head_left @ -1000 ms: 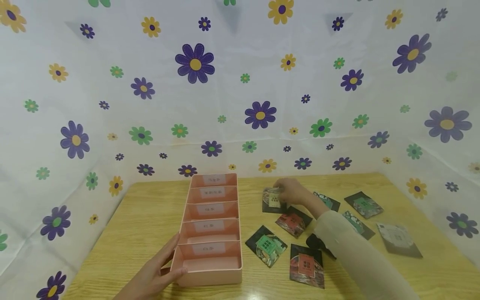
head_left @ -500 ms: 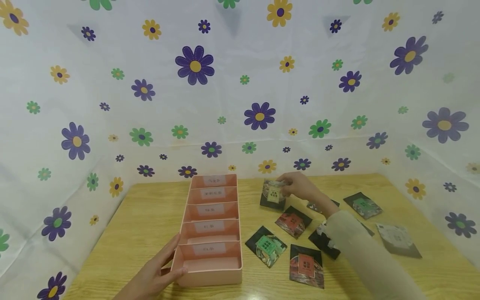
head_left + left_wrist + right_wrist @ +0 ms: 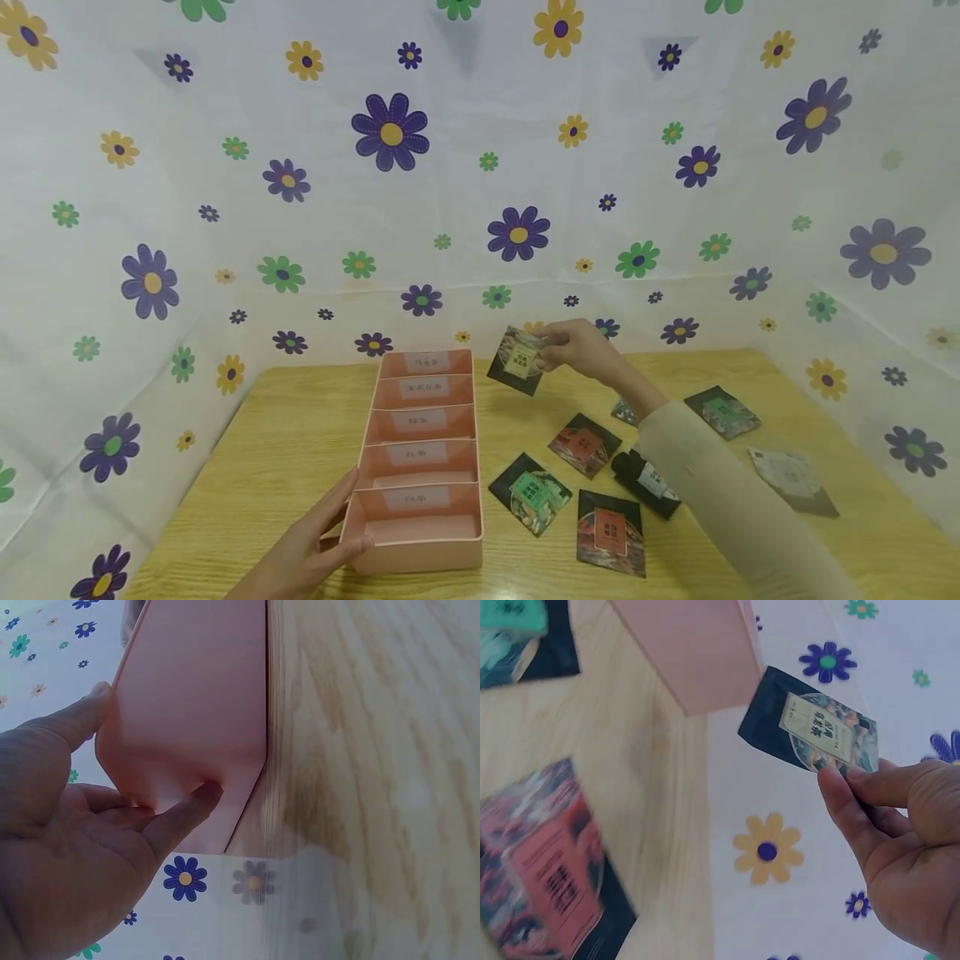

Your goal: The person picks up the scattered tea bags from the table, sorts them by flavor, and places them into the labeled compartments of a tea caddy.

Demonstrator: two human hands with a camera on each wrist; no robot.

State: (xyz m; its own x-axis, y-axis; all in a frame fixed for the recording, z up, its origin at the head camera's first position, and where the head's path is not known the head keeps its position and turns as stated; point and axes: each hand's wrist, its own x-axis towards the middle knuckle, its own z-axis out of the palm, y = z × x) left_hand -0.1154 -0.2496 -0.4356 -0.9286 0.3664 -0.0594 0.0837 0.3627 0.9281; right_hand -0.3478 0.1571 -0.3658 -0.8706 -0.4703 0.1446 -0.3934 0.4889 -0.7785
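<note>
My right hand (image 3: 581,350) pinches a dark tea sachet (image 3: 516,360) with a pale yellow label by its right edge. The sachet is raised above the table, just right of the far end of a pink divided box (image 3: 420,557). In the right wrist view, thumb and fingertips grip the sachet's (image 3: 810,724) patterned end. My left hand (image 3: 311,533) holds the box at its near left corner, thumb at the front and fingers along the left side. The left wrist view shows its fingertips against the box's outer wall (image 3: 187,690). The box's several compartments carry white paper labels.
Right of the box lie sachets with green (image 3: 531,493), red (image 3: 587,444) and another red label (image 3: 611,533). Farther right are a black-and-white one (image 3: 647,485), a green one (image 3: 722,412) and a pale one (image 3: 793,481). A flowered cloth (image 3: 450,200) surrounds the wooden table (image 3: 285,433).
My right hand has lifted the yellow-labelled sachet off the table and moved it left toward the far end of the box. The left hand has stayed on the box.
</note>
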